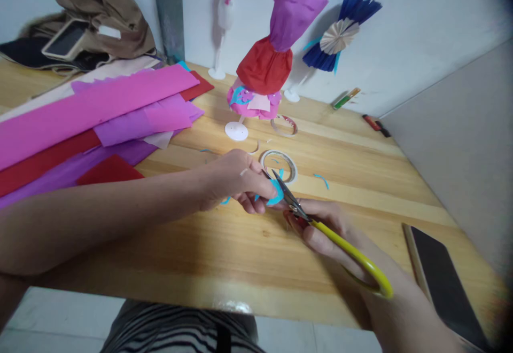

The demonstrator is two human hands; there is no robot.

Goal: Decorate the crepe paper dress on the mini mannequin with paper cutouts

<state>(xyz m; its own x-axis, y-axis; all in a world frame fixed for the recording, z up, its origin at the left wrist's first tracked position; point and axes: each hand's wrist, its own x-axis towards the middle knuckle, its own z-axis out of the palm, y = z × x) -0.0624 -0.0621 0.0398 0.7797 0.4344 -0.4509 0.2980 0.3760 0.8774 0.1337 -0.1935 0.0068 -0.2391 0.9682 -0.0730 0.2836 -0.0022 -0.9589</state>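
Between the thumb and fingers of my left hand (244, 179) is a small piece of blue paper (276, 193) with a curved edge. My right hand (340, 241) is closed round yellow-handled scissors (320, 230), whose blades are parted a little at the blue piece. Just behind the hands a roll of tape (294, 169) lies flat, with blue bits inside its ring. Thin blue scraps (321, 180) are scattered around. Farther back stands a small dress form in a purple bodice and red skirt (264, 67), with a pink hem bearing blue and purple decorations.
Folded pink, purple and red sheets (100, 107) cover the left side. At the back are a bottle (168, 16), a bag (116, 16) with a phone, and a blue pleated outfit (340, 32) on a stand. Another phone (444, 283) lies at the right.
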